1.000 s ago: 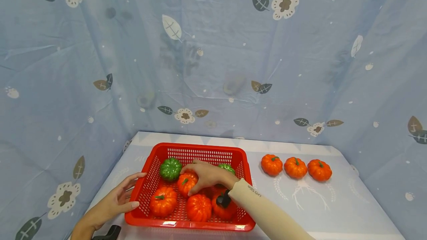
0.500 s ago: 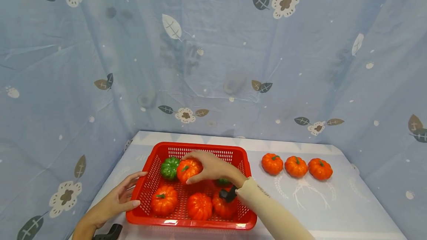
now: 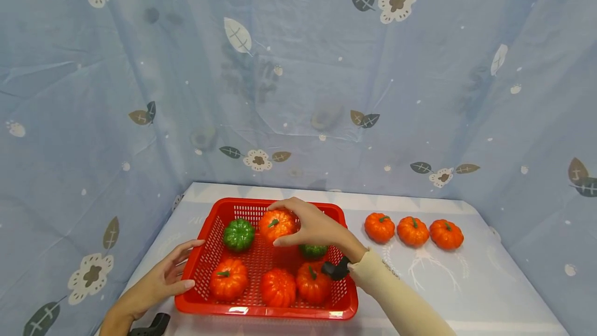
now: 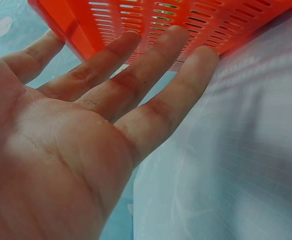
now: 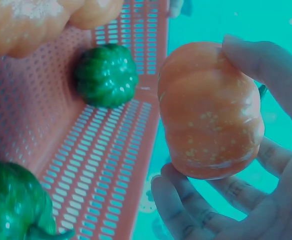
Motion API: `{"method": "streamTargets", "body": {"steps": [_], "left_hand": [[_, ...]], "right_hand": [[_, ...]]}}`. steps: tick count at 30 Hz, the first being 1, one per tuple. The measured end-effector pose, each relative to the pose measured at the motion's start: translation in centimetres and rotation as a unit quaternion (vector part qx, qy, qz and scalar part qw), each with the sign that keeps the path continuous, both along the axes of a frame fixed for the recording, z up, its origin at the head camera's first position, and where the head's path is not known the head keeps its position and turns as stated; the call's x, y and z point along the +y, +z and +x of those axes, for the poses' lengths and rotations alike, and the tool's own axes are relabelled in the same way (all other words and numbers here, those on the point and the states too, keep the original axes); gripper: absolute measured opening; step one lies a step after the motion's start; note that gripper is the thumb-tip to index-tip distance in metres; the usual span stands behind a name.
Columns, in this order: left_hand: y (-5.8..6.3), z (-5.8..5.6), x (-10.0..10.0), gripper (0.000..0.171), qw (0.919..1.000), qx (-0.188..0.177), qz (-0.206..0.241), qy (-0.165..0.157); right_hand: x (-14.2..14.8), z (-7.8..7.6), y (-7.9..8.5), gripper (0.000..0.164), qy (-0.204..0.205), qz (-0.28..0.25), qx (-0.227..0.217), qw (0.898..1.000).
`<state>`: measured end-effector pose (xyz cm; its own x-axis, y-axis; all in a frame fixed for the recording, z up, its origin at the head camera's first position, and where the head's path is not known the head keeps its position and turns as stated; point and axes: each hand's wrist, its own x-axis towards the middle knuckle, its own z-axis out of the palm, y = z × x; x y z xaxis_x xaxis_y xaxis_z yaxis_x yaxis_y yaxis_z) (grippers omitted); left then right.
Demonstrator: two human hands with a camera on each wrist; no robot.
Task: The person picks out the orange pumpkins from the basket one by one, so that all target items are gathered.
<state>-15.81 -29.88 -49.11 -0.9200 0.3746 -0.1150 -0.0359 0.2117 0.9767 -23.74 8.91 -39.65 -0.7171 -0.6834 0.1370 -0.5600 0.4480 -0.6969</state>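
Observation:
My right hand (image 3: 312,224) grips an orange pumpkin (image 3: 276,226) with a green stem, held up over the back of the red basket (image 3: 266,312). In the right wrist view the thumb and fingers curl round this pumpkin (image 5: 211,110). My left hand (image 3: 160,280) touches the basket's left side with its fingers extended. Close up in the left wrist view, the straight fingers (image 4: 171,95) reach the slotted wall (image 4: 206,25). Inside the basket lie a green pumpkin (image 3: 239,235) at the back left and another green pumpkin (image 3: 313,251), partly hidden by my right hand.
Along the basket's front sit three orange pumpkins: a left one (image 3: 229,280), a ribbed middle one (image 3: 278,288) and a right one (image 3: 313,282). Three more orange pumpkins, the nearest (image 3: 379,227), stand in a row on the white table (image 3: 466,284). A blue curtain (image 3: 298,92) hangs behind.
My right hand has lifted the orange pumpkin off the basket's middle and carried it back and to the right. My left hand has stayed at the basket's left side.

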Motion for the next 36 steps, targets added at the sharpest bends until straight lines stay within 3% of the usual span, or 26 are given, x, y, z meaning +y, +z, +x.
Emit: {"method": "streamTargets", "body": {"steps": [7,17,36], "left_hand": [[-0.1,-0.2,-0.2,0.075,1.0,0.003,0.007,-0.005],[-0.2,0.0,-0.2,0.077,1.0,-0.006,0.002,0.001],[0.1,0.0,0.0,0.077,0.9999,-0.009,0.008,0.0]], "right_hand": [[2.4,0.2,0.4,0.073,-0.031,-0.011,0.009,0.999],[5.0,0.6,0.5,0.074,-0.044,-0.019,0.032,0.998],[10.6,2.5,-0.6,0.071,-0.11,-0.044,0.0,0.993]]}}
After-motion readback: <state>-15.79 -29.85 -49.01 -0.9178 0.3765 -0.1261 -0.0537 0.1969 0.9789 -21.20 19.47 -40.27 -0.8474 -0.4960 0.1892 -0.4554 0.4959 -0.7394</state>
